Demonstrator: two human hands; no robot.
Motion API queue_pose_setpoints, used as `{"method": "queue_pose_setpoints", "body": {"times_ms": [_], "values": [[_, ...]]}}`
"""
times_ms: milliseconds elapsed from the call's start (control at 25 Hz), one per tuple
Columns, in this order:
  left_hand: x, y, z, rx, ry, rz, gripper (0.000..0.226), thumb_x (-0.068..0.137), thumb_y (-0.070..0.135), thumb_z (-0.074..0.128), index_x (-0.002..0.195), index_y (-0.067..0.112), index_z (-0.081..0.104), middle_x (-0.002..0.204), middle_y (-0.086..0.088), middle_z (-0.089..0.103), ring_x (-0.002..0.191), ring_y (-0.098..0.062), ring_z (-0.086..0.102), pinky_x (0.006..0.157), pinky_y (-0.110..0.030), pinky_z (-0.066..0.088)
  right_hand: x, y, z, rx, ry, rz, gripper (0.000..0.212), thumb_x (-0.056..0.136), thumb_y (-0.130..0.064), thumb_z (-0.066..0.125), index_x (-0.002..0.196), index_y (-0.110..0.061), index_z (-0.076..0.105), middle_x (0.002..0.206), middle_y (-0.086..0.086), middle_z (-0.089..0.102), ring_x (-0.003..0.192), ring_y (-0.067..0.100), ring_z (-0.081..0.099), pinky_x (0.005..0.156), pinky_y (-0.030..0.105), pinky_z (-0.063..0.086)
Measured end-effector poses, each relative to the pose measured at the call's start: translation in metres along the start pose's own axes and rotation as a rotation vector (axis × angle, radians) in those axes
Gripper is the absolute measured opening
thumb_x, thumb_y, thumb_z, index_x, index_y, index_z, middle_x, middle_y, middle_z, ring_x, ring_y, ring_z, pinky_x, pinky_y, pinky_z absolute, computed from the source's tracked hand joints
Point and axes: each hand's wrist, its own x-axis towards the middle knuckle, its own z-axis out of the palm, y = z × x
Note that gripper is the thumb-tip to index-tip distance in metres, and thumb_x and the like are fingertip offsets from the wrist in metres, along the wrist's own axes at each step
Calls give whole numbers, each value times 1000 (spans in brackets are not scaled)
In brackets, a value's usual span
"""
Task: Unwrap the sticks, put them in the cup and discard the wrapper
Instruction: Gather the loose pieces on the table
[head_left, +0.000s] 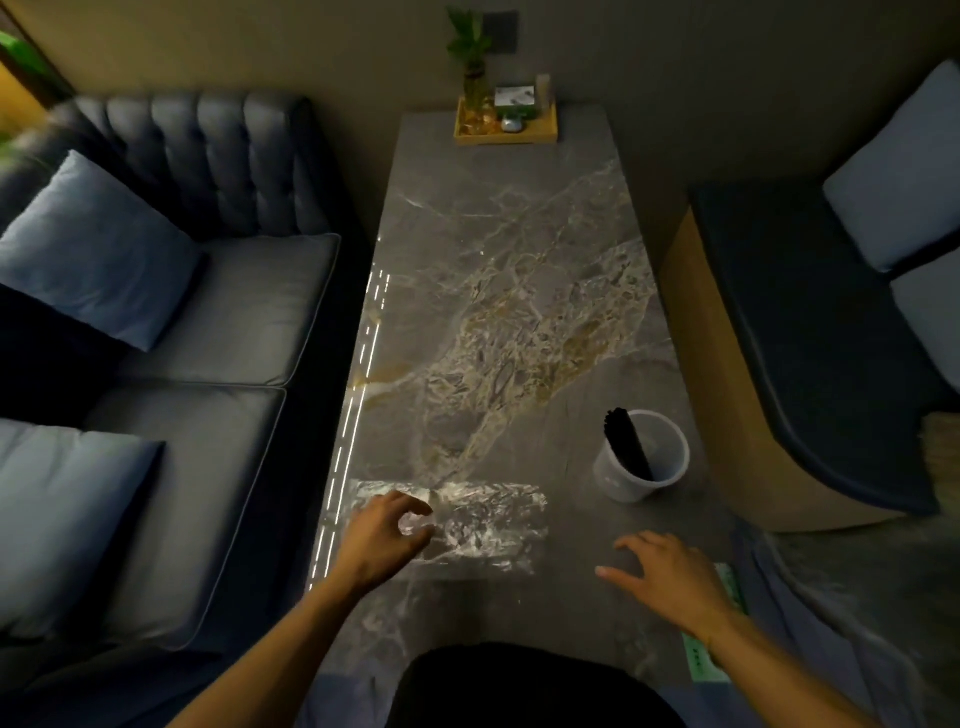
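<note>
Left hand (382, 540) curling its fingers (415, 506) around the crinkled clear wrapper (488, 525) lying on the marble table (519, 312), right hand (670, 574) hovering with fingers spread and holding nothing, black sticks (628, 441) leaning inside the white cup (644, 457) to the right

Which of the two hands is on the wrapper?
The left hand: its fingers pinch the crinkled clear wrapper lying on the marble table. The right hand hovers open nearby, holding nothing, below the cup.
</note>
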Motion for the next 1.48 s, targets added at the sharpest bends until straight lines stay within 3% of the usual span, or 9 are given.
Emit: {"method": "queue_pose_setpoints", "body": {"times_ms": [240, 360, 520, 680, 760, 880, 1120, 1320, 1480], "values": [[19, -56, -42, 296, -151, -56, 42, 78, 55, 61, 116, 38, 62, 133, 4, 56, 126, -22, 47, 102, -47, 35, 3, -67, 15, -99, -121, -46, 90, 60, -95, 24, 119, -36, 57, 126, -7, 63, 119, 19, 55, 101, 45, 37], [35, -66, -52, 346, -227, -89, 47, 79, 55, 61, 121, 36, 59, 136, 1, 53, 128, -25, 44, 102, -47, 36, 0, -91, 28, -128, -128, -49, 90, 60, -95, 14, 96, -29, 62, 113, -1, 69, 111, 22, 60, 97, 48, 38], [52, -65, -49, 414, -323, -27, 63, 80, 56, 60, 138, 38, 43, 148, 1, 42, 135, -26, 39, 107, -50, 32, -4, -116, 45, -2, -126, 34, 84, 59, -96, 7, 70, -28, 54, 98, -2, 72, 100, 21, 65, 89, 44, 42], [64, -61, -39, 432, -438, 31, 80, 79, 57, 62, 148, 40, 26, 157, 2, 30, 144, -27, 27, 113, -56, 24, -4, -133, 56, 458, -199, 227, 95, 54, -99, 23, 67, -13, 62, 73, 5, 72, 71, 20, 67, 70, 33, 50], [68, -61, -38, 444, -461, 33, 83, 78, 57, 63, 149, 39, 24, 157, 0, 30, 143, -28, 27, 113, -56, 24, -4, -141, 56, 822, -225, 358, 84, 53, -92, 43, 74, -14, 65, 64, 1, 64, 50, 12, 54, 53, 25, 43], [67, -65, -35, 456, -438, 24, 79, 76, 58, 64, 145, 38, 31, 149, -3, 40, 138, -30, 34, 110, -53, 28, -6, -146, 58, 1054, -290, 488, 56, 74, -68, 58, 97, -18, 68, 78, -4, 70, 54, 6, 56, 50, 17, 38], [53, -70, -22, 237, -498, 34, 33, 84, 46, 65, 109, 24, 69, 110, -5, 70, 95, -20, 61, 80, -33, 49, -4, -160, 59, 1429, -333, 598, 32, 79, -44, 72, 104, -25, 65, 104, -1, 74, 91, 17, 67, 69, 28, 46], [36, -76, -6, -74, -473, -120, 16, 85, 32, 69, 89, 18, 64, 84, -1, 66, 75, -15, 62, 69, -29, 53, 2, -184, 61, 1537, -289, 590, 20, 82, -25, 72, 101, -23, 66, 89, -2, 70, 82, 14, 63, 65, 27, 45], [35, -72, -8, -425, -396, -187, 8, 86, 15, 69, 84, 16, 61, 82, -5, 66, 75, -15, 63, 78, -35, 56, 5, -188, 48, 1605, -136, 595, 5, 86, -18, 69, 89, -20, 66, 81, -2, 70, 74, 12, 58, 64, 27, 44]]}}
